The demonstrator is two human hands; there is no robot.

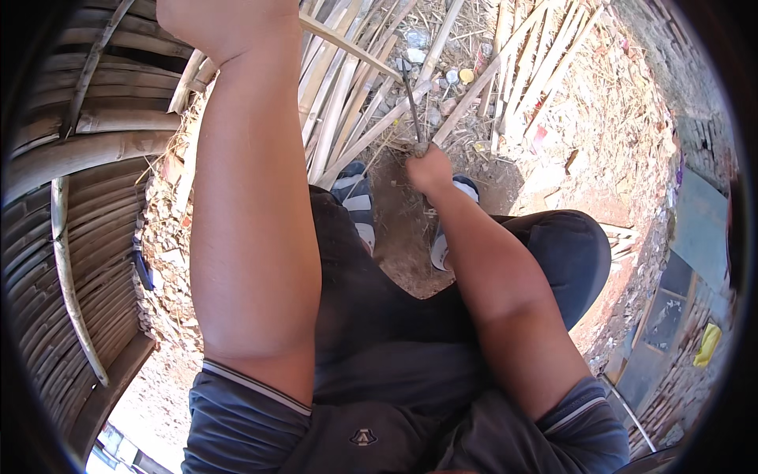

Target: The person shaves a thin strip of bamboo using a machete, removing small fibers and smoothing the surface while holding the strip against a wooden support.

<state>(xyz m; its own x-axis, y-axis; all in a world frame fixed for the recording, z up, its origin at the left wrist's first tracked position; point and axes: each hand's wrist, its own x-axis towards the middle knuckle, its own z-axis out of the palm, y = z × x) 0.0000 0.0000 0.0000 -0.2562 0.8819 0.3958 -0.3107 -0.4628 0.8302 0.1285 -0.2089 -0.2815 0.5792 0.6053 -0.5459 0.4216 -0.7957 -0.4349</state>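
My right hand (430, 170) is closed around the handle of a knife with a long, narrow dark blade (413, 103), which points away from me between my feet. Near its far end, the blade meets or overlaps the tip of a pale bamboo strip (351, 47). That strip runs back up to the left and disappears behind my left forearm. My left hand (209, 24) reaches to the upper edge at the left; its fingers are out of the picture, so whether it grips the strip does not show. Beneath the strip, several split bamboo pieces (339, 103) lie on the ground.
More bamboo strips (545, 63) lie at the far right. A slatted bamboo structure (79, 261) stands close on my left. Straw, rubble and a yellow cap (466, 76) litter the dirt. A brick wall (703, 95) rises on the right, near a yellow wrapper (707, 344).
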